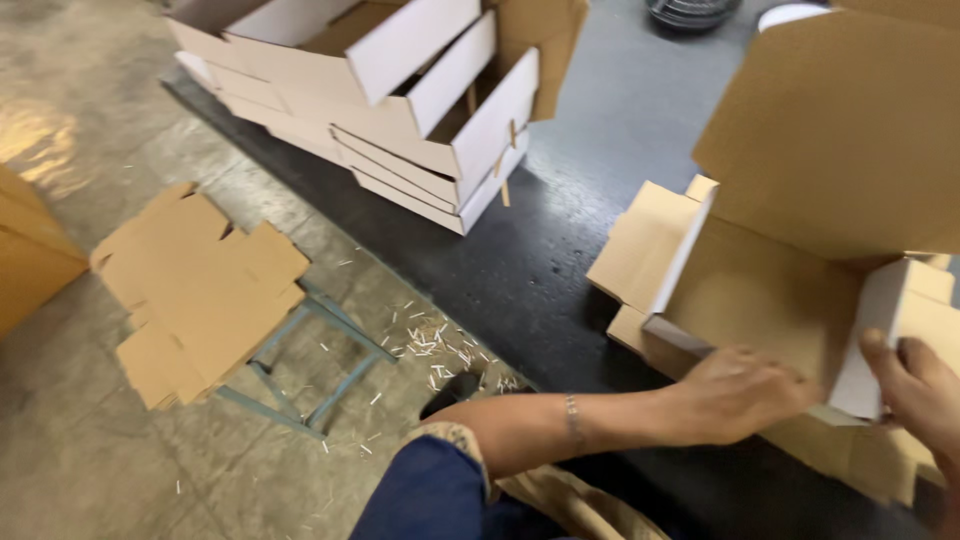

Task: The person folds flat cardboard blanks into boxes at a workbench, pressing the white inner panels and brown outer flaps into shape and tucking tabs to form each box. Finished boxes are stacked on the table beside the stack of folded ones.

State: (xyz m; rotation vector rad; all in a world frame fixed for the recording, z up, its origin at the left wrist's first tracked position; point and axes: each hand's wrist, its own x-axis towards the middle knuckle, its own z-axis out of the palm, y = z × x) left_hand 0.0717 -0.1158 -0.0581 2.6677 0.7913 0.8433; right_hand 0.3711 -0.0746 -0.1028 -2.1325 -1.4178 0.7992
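Far left: a stack of flat die-cut cardboard blanks [200, 290] rests on a small blue-grey metal stool [310, 365] standing on the concrete floor [90, 450], with pale paper slivers [440, 345] scattered beside it. Upper centre: a pile of folded white-faced mailer boxes [400, 110], lids ajar, sits on the dark work table [560, 250]. Right of centre, on the same table, is the box being folded [760, 290], brown inside, its big lid panel raised toward the camera and one side flap with a white face standing up at its left. The left hand [740, 390], bracelet on the wrist, lies palm-down with fingers spread, pressing the box floor near the front wall; it grips nothing. The right hand [920, 390], partly cut off by the frame edge, has thumb and fingers closed around the white-faced right side flap [880, 340], held upright. Judgement: the step in hand looks like erecting the side walls of this box. The next move would likely call for keeping the base pinned flat while the held flap is turned inward along its crease and seated squarely.
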